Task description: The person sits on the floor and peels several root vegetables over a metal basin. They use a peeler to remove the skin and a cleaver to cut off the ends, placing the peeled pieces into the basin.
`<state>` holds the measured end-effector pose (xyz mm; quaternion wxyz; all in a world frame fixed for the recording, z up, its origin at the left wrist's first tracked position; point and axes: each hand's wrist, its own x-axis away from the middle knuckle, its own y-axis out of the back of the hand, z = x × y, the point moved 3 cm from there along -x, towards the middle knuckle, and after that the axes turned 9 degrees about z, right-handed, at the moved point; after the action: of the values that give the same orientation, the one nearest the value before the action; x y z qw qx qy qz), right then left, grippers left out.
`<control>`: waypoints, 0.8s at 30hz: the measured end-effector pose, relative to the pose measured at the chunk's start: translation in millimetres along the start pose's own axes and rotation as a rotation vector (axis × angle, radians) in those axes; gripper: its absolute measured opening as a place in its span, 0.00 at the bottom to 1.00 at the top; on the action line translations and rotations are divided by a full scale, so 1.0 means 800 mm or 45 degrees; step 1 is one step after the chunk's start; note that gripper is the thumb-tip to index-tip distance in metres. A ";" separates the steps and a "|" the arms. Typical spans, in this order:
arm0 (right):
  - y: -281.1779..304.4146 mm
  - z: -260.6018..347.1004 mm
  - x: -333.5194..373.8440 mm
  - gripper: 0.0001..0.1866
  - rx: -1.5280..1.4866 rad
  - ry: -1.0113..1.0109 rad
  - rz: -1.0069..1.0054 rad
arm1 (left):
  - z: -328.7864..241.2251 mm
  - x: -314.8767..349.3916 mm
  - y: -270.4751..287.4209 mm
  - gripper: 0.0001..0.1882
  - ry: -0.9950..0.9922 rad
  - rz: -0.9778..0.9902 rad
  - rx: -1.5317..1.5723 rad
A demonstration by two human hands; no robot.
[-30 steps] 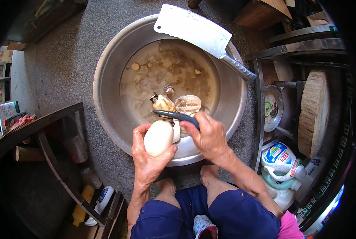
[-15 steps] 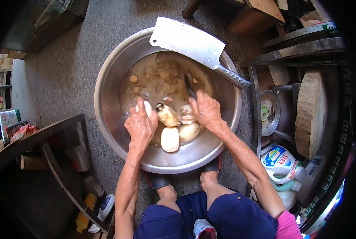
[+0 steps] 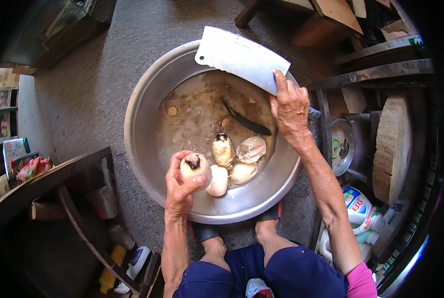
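A lotus root piece (image 3: 192, 168) with a dark end is in my left hand (image 3: 178, 185), whose fingers wrap round it over the near left of a wide metal basin (image 3: 150, 191). My right hand (image 3: 292, 107) grips the handle of a large cleaver (image 3: 244, 57), whose blade lies across the basin's far right rim. Most of the handle is hidden by the hand. In the murky water are a brownish lotus root piece (image 3: 224, 150) with a black end and paler pieces (image 3: 243, 173). A dark, slender, curved tool (image 3: 247, 122) lies in the water, its kind unclear.
On the right, a metal-framed rack holds a round wooden chopping block (image 3: 391, 150), a metal bowl (image 3: 342, 144) and plastic detergent bottles (image 3: 357, 204). A wooden-edged shelf (image 3: 58, 171) stands on the left. Wooden furniture (image 3: 333, 20) is beyond the basin.
My right hand has left the dark tool in the water and moved up to the cleaver's handle. My left hand has drawn nearer with its lotus root, turning the dark end up.
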<state>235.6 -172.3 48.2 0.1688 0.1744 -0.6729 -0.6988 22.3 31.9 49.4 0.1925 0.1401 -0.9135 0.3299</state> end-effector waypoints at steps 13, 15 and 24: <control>0.117 0.099 0.184 0.40 -0.532 0.411 0.249 | 0.016 0.024 0.012 0.31 -0.500 -0.158 -1.007; 0.120 0.106 0.194 0.39 -0.544 0.446 0.269 | 0.010 0.027 0.000 0.33 -0.425 -0.248 -0.476; 0.122 0.107 0.206 0.36 -0.500 0.509 0.252 | 0.003 0.036 -0.003 0.31 -0.470 -0.329 -0.336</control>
<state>50.0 -177.8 146.2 0.3959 0.2061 -0.4919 -0.7476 -2.8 25.0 61.8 0.0795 0.2871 -0.9428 0.1494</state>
